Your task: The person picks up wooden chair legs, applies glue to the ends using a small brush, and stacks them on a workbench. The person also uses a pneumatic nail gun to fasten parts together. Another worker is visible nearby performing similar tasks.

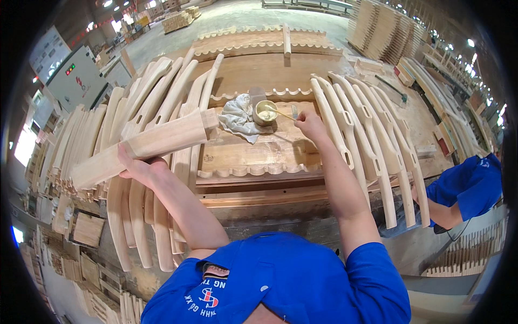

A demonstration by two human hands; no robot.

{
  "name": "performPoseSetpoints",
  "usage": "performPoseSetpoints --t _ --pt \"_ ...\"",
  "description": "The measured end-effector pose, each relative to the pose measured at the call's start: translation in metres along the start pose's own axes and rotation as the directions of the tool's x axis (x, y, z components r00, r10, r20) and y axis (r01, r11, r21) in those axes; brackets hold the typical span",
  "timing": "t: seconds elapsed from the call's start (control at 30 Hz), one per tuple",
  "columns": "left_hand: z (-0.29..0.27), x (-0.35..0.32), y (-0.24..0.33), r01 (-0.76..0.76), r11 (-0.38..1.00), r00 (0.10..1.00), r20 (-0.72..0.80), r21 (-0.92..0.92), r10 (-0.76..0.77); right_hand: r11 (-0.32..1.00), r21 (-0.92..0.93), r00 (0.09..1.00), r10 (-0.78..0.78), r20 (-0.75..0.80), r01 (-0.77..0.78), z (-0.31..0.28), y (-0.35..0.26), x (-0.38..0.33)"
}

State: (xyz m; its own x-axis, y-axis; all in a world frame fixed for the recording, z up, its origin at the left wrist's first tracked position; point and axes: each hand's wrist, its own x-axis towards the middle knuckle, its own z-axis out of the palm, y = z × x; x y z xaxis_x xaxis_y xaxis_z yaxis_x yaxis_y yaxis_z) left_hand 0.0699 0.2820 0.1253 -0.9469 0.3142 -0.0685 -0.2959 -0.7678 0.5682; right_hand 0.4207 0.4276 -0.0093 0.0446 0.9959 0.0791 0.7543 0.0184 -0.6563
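My left hand (143,166) is closed around a pale wooden board (162,137) with a narrower, stepped end. It holds the board tilted above the pile on the left, its stepped end toward the middle of the bench. Between the fingers of my right hand (312,126) is a thin stick (286,115). The stick's far end dips into a small cup (265,114) of pale, creamy paste. A crumpled white rag (238,117) lies just left of the cup. Both rest on a wooden panel (253,156) with a scalloped edge.
Curved, slotted wooden pieces (372,137) stand in a row on the right. More curved pieces (156,97) lie on the left. Behind are scalloped rails (264,40) and a stacked wood pile (384,29). A co-worker in a blue shirt (464,186) is at the right.
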Motion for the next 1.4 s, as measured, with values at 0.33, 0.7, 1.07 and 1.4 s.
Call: performPoseSetpoints --t 0.33,0.7,1.07,1.4 --pt "-0.002 0.000 -0.002 -0.036 0.996 0.998 0.056 0.083 0.032 0.881 -0.460 0.992 -0.072 0.107 0.113 -0.003 -0.042 0.012" --pt "-0.009 0.000 -0.003 -0.002 0.994 0.999 0.050 0.108 -0.004 0.999 0.035 0.987 0.019 0.162 -0.025 -0.010 -0.003 0.019" --pt "0.001 -0.009 -0.002 0.077 0.989 0.987 0.133 0.123 -0.093 0.999 0.031 1.000 -0.007 0.018 0.006 0.009 0.001 0.001" --pt "0.012 -0.017 -0.004 -0.030 0.978 1.000 0.002 0.207 0.030 0.882 0.397 0.955 -0.295 0.042 0.255 -0.020 -0.027 -0.021"
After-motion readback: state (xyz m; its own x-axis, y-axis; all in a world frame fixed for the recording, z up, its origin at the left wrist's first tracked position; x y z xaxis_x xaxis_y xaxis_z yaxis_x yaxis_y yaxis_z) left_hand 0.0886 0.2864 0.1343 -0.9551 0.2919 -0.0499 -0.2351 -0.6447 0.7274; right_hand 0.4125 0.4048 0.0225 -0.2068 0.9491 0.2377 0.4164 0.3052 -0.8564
